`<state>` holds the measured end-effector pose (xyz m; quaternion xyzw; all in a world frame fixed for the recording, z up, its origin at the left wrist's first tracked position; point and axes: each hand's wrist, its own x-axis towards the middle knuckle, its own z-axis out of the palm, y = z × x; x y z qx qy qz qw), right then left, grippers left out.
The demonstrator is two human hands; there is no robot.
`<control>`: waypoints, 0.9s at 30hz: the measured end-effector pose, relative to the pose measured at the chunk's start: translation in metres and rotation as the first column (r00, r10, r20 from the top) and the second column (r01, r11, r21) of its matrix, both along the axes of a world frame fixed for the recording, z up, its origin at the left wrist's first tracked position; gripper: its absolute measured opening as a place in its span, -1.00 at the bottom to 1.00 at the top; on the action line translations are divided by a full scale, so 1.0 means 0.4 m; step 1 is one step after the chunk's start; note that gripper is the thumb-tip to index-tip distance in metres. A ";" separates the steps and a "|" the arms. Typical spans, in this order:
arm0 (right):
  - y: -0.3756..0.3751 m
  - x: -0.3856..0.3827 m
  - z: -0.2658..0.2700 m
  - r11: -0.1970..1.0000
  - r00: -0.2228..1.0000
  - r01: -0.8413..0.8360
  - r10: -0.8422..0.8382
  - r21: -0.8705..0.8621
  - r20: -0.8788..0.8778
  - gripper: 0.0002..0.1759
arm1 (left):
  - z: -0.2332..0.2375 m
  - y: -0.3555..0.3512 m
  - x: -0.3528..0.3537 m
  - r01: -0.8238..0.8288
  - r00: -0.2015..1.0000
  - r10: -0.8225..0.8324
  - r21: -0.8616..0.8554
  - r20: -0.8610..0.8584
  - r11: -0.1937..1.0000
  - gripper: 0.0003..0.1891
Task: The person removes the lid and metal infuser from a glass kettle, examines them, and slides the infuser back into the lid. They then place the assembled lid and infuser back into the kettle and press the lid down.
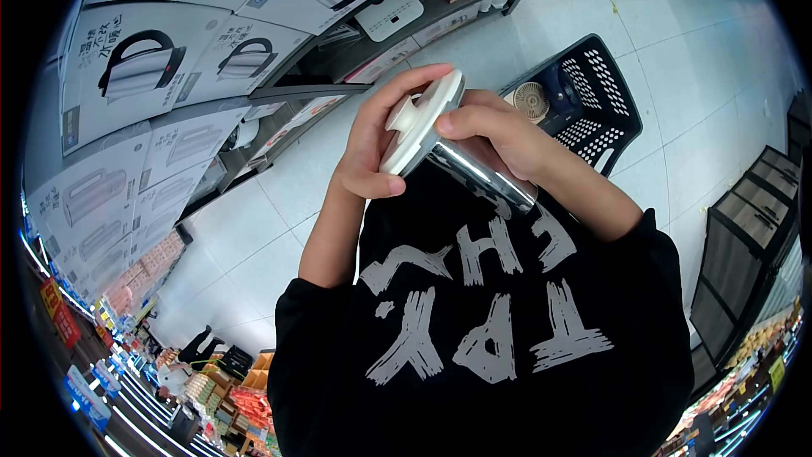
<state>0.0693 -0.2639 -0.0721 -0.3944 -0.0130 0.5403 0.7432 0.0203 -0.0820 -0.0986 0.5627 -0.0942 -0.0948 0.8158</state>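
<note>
A shiny metal canister (486, 176) tilts in front of my black shirt, its round white lid (423, 132) facing up and to the left. My left hand (369, 137) spans the lid, thumb at the lower rim and fingers at the upper rim, with the lid's raised knob under the palm. My right hand (507, 137) wraps the canister's side, thumb pressed near the lid's edge; its other fingers are mostly hidden behind the metal. The lid sits against the canister's top.
A dark shopping basket (622, 106) stands on the tiled floor (668, 59), holding a round beige fan (531, 101) and a dark blue item. Stacked kettle boxes (127, 76) and shelves line the left. Black-framed cabinets (744, 228) stand at right. A person (199, 351) is far off at lower left.
</note>
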 end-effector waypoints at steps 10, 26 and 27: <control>0.000 0.009 -0.014 0.999 0.998 -0.044 0.044 -0.013 0.043 -0.38 | -0.020 0.012 0.004 -0.007 1.000 0.007 -0.019 -0.006 1.000 0.17; 0.002 0.011 -0.045 0.979 0.993 0.087 -0.071 -0.185 0.091 -0.34 | -0.165 0.056 -0.048 -0.196 0.974 0.084 -0.595 -0.211 0.780 0.04; 0.003 0.009 -0.042 0.977 0.992 0.095 -0.076 -0.190 0.105 -0.35 | -0.154 0.049 -0.046 -0.182 0.977 0.058 -0.663 -0.204 0.726 0.04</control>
